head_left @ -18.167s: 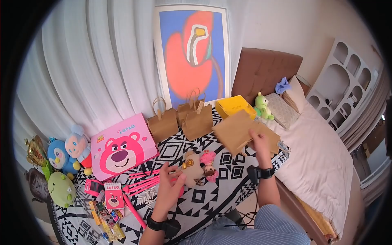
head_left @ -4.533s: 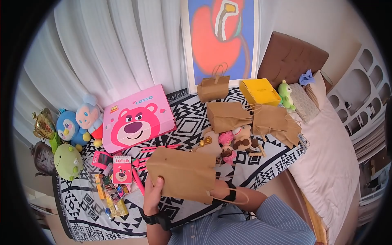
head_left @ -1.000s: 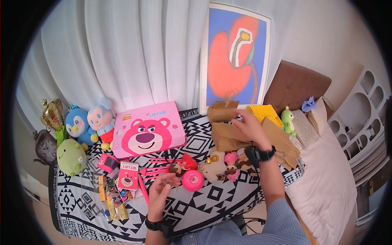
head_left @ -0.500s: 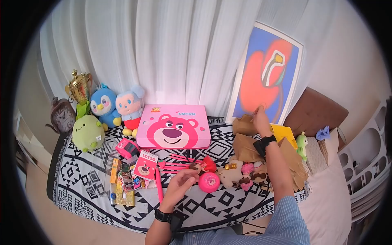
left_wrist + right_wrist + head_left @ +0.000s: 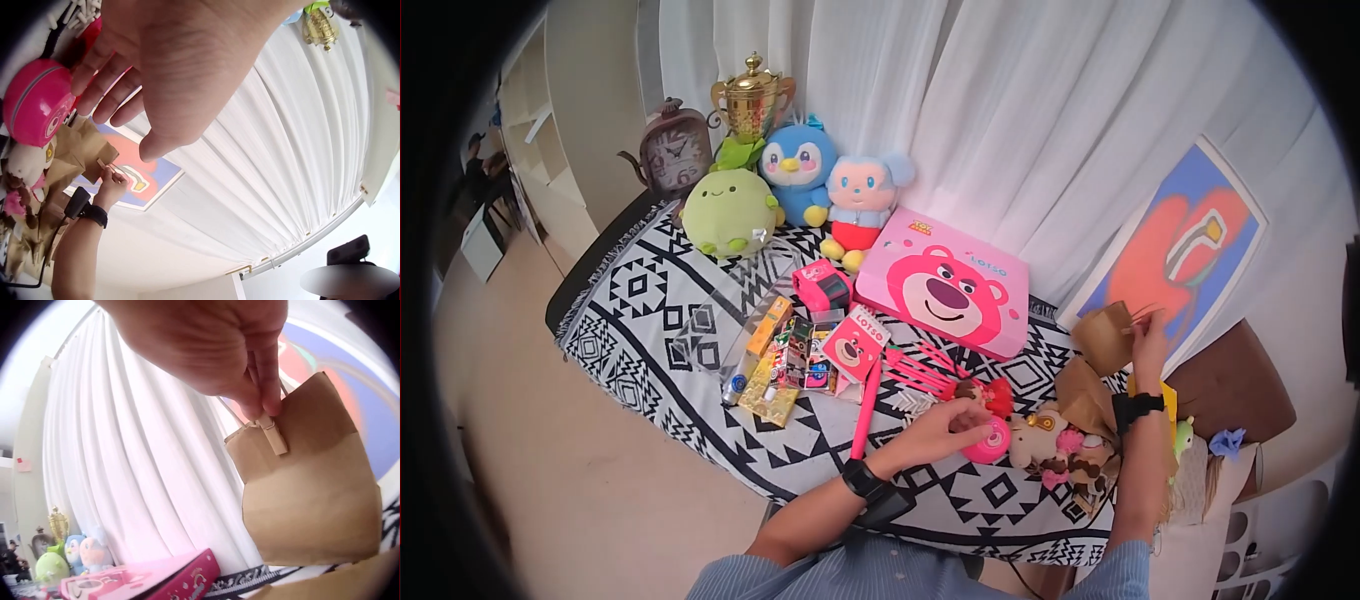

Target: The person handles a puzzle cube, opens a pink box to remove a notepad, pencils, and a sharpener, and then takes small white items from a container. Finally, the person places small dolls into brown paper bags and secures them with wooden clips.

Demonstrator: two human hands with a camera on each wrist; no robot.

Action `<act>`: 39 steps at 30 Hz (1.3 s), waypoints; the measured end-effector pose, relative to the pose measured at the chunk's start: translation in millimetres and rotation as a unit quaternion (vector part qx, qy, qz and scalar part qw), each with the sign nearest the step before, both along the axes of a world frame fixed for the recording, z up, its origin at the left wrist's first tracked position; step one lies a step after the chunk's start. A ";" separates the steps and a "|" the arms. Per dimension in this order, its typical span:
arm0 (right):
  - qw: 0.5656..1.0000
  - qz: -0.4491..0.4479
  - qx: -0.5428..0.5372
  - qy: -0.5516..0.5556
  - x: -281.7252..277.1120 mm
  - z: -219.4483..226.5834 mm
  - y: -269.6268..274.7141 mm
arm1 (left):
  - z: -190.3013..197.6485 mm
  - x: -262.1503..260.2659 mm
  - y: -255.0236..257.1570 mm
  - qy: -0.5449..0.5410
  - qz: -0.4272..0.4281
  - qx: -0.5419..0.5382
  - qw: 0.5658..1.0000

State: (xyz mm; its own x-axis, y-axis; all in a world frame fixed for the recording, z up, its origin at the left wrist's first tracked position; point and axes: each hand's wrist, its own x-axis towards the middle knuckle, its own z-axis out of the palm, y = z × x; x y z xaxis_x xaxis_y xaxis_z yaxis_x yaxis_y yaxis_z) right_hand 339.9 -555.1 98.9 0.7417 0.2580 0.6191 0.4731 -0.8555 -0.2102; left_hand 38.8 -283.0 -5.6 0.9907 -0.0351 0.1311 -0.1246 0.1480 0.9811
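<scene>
"What fills the background?"

"A white curtain (image 5: 1010,150) hangs behind a black-and-white patterned cloth (image 5: 640,285); a framed picture in red and blue (image 5: 1175,245) leans at far right."

"And on the cloth?"

"A pink Lotso box (image 5: 945,280) sits on the far side, right of center. Farther right, in front of the framed picture, is a kraft paper bag (image 5: 1103,340), with a second kraft bag (image 5: 1085,395) just nearer."

"How does the far one stand?"

"Mouth up, base down, leaning slightly as seen from the right wrist. Its front is nearly as wide as tall, so a long axis is hard to call. Whether the base touches the cloth, I cannot tell."

"Which hand is closer?"

"The right hand (image 5: 1148,345), clearly: it is at the bag's mouth, thumb and finger pinched together. The left hand (image 5: 950,432) is well apart, to the left and nearer, fingers relaxed and holding nothing, just beside a round hot-pink case (image 5: 37,103)."

"Smallest detail?"

"A wooden clothespin (image 5: 273,436) at the bag's rim, gripped by the right fingertips. Placement appears to turn on that: a hold at the top, with the base farthest from the fingers."
</scene>
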 end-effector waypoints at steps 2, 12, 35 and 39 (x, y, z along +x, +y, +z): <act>0.999 0.025 0.025 -0.011 -12.1 18.4 4.7 | -3.9 3.3 -0.5 0.005 0.000 0.001 1.000; 0.947 0.199 0.217 0.127 -197.5 89.9 68.1 | -8.3 5.2 -7.4 -0.114 0.054 -0.081 0.989; 0.889 0.218 0.304 0.265 -225.0 -18.0 58.2 | -16.5 -15.6 2.8 -0.003 0.107 -0.141 0.984; 0.911 0.216 0.290 0.199 -242.7 -15.3 57.7 | -16.5 -21.6 0.4 -0.017 0.193 -0.230 0.954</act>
